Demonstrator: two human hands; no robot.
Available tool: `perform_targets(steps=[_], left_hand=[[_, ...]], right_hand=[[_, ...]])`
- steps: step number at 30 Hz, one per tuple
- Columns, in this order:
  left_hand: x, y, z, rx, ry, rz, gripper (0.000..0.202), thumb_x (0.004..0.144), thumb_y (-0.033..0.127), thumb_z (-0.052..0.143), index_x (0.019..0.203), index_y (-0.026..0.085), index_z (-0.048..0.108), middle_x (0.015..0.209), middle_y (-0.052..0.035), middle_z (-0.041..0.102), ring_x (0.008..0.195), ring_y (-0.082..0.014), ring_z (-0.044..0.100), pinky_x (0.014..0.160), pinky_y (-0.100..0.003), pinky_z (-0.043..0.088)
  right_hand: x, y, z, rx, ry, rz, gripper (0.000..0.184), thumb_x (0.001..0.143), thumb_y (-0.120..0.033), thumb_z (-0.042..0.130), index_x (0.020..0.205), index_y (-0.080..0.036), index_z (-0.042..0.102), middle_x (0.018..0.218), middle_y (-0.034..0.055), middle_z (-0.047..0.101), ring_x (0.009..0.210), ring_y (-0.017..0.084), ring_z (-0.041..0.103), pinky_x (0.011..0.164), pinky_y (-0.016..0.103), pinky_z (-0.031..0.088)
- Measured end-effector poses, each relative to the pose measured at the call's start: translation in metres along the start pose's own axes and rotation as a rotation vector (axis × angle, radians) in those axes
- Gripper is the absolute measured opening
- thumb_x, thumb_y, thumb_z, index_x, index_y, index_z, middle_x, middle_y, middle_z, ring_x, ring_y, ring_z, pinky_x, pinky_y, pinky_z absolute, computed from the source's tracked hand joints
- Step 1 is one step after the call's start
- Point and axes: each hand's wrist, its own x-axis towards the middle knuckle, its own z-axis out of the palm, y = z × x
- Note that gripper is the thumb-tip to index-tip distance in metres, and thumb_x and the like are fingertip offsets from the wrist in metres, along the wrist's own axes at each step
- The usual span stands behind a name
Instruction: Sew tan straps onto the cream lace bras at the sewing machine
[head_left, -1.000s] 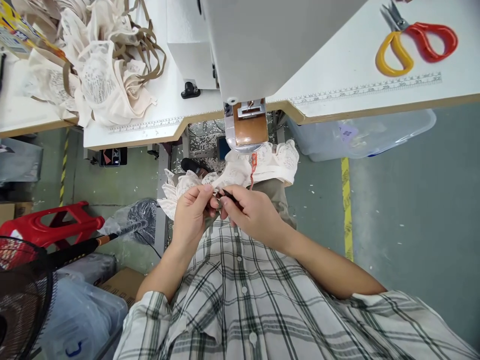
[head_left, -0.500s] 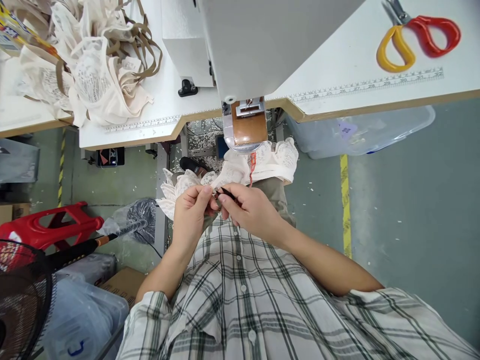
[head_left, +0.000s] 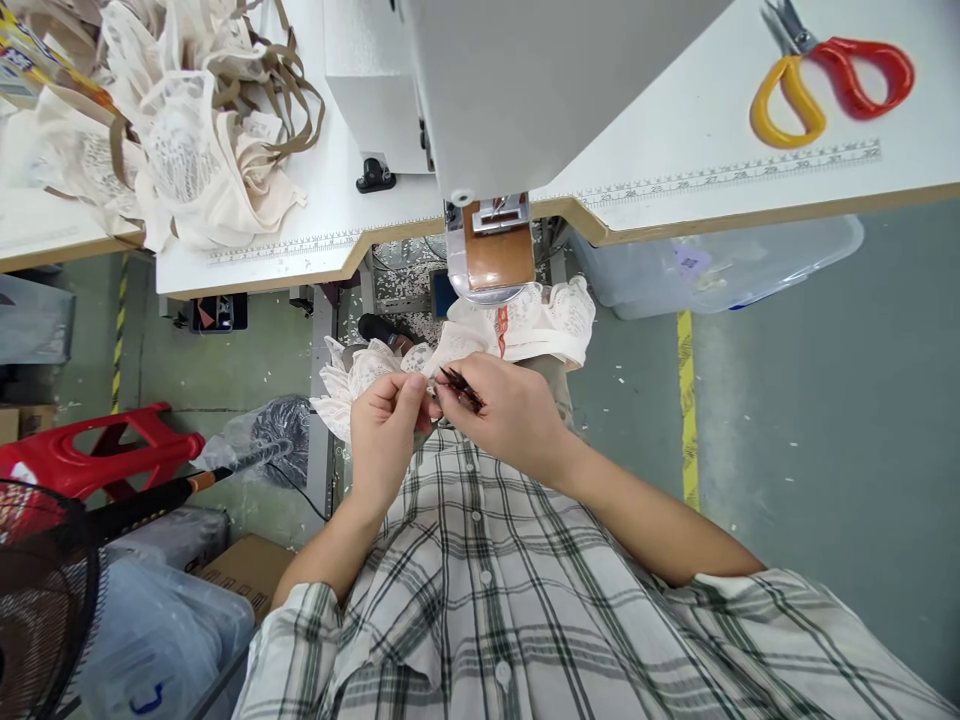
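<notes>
Pinching a white lace bra (head_left: 551, 322) between thumb and fingers of the left hand (head_left: 386, 425), hiding the exact spot behind the fingertips. Grasping a small dark tool (head_left: 463, 390) in the curled right hand (head_left: 514, 408), pointing its tips toward the left thumb. Holding both hands close together over the lap, in front of a plaid shirt (head_left: 487, 610). Having the bra spread across the lap, just beyond the hands and near the front end of a sewing machine (head_left: 502, 110), with a red strip (head_left: 502, 330) lying on it. Sitting at a white table (head_left: 675, 140) bearing a heap of cream bras (head_left: 184, 150) on the left and scissors (head_left: 805, 45) on the right. Having a red stool (head_left: 90, 438) and a fan (head_left: 45, 590) off to the left
</notes>
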Motion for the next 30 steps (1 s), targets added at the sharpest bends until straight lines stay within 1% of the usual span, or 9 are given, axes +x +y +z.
perform_targets(steps=[6, 10, 12, 15, 18, 20, 25, 27, 30], left_hand=[[-0.001, -0.009, 0.004, 0.366, 0.138, 0.268, 0.021, 0.094, 0.033, 0.060, 0.083, 0.018, 0.070, 0.060, 0.0021, 0.063, 0.052, -0.0090, 0.054, 0.054, -0.020, 0.043], [0.001, -0.021, 0.006, 0.568, 0.167, 0.428, 0.020, 0.094, 0.031, 0.059, 0.091, 0.019, 0.074, 0.067, 0.0001, 0.068, 0.058, -0.0105, 0.057, 0.059, -0.021, 0.044], [0.003, -0.024, 0.006, 0.553, 0.153, 0.400, 0.020, 0.094, 0.032, 0.059, 0.090, 0.019, 0.074, 0.065, 0.0007, 0.067, 0.057, -0.0104, 0.057, 0.058, -0.021, 0.044], [0.006, -0.024, 0.007, 0.389, 0.117, 0.246, 0.023, 0.094, 0.036, 0.059, 0.086, 0.018, 0.072, 0.057, 0.0031, 0.060, 0.052, -0.0096, 0.054, 0.053, -0.020, 0.043], [0.008, -0.023, 0.008, 0.162, 0.093, 0.104, 0.026, 0.092, 0.038, 0.061, 0.079, 0.018, 0.068, 0.057, 0.0037, 0.059, 0.050, -0.0088, 0.053, 0.051, -0.019, 0.044], [0.009, -0.023, 0.009, 0.040, 0.079, 0.054, 0.027, 0.091, 0.039, 0.062, 0.075, 0.017, 0.066, 0.059, 0.0032, 0.060, 0.050, -0.0083, 0.054, 0.052, -0.019, 0.045], [0.007, -0.023, 0.014, -0.067, 0.080, 0.021, 0.027, 0.090, 0.039, 0.064, 0.074, 0.017, 0.066, 0.061, 0.0015, 0.064, 0.050, -0.0078, 0.053, 0.050, -0.018, 0.045], [0.007, -0.022, 0.014, -0.065, 0.082, 0.025, 0.027, 0.090, 0.039, 0.064, 0.074, 0.017, 0.066, 0.061, 0.0013, 0.064, 0.050, -0.0079, 0.053, 0.051, -0.018, 0.044], [0.007, -0.021, 0.014, -0.054, 0.081, 0.030, 0.026, 0.091, 0.039, 0.064, 0.075, 0.017, 0.065, 0.061, 0.0013, 0.065, 0.051, -0.0080, 0.053, 0.051, -0.018, 0.044]], right_hand=[[0.004, 0.003, 0.002, -0.100, -0.026, 0.036, 0.016, 0.089, -0.024, 0.056, 0.073, -0.019, 0.056, 0.068, 0.0004, 0.062, 0.063, 0.013, 0.053, 0.059, 0.027, 0.031], [0.007, 0.005, 0.004, -0.162, -0.086, 0.111, 0.023, 0.084, -0.024, 0.056, 0.065, -0.019, 0.045, 0.062, -0.0002, 0.056, 0.057, 0.012, 0.042, 0.055, 0.028, 0.023], [0.010, 0.006, 0.005, -0.160, -0.116, 0.145, 0.023, 0.083, -0.024, 0.056, 0.065, -0.019, 0.043, 0.062, -0.0004, 0.054, 0.057, 0.012, 0.039, 0.055, 0.028, 0.021], [0.014, 0.008, 0.007, -0.086, -0.126, 0.181, 0.023, 0.081, -0.023, 0.056, 0.064, -0.019, 0.041, 0.062, -0.0013, 0.052, 0.056, 0.011, 0.037, 0.055, 0.028, 0.021], [0.017, 0.009, 0.006, 0.074, -0.133, 0.245, 0.020, 0.079, -0.023, 0.056, 0.063, -0.019, 0.044, 0.059, -0.0031, 0.051, 0.055, 0.010, 0.039, 0.054, 0.026, 0.024], [0.018, 0.011, 0.005, 0.229, -0.170, 0.312, 0.015, 0.078, -0.023, 0.056, 0.065, -0.019, 0.050, 0.058, -0.0042, 0.052, 0.056, 0.010, 0.043, 0.053, 0.024, 0.027], [0.019, 0.017, 0.002, 0.625, -0.260, 0.455, 0.008, 0.078, -0.022, 0.053, 0.071, -0.019, 0.056, 0.057, -0.0064, 0.053, 0.051, 0.008, 0.045, 0.049, 0.021, 0.034], [0.019, 0.019, 0.003, 0.696, -0.281, 0.482, 0.007, 0.077, -0.022, 0.053, 0.072, -0.019, 0.056, 0.056, -0.0069, 0.052, 0.049, 0.008, 0.044, 0.047, 0.021, 0.033], [0.018, 0.020, 0.003, 0.675, -0.286, 0.476, 0.009, 0.078, -0.024, 0.054, 0.072, -0.019, 0.057, 0.057, -0.0065, 0.052, 0.051, 0.008, 0.043, 0.048, 0.022, 0.033]])
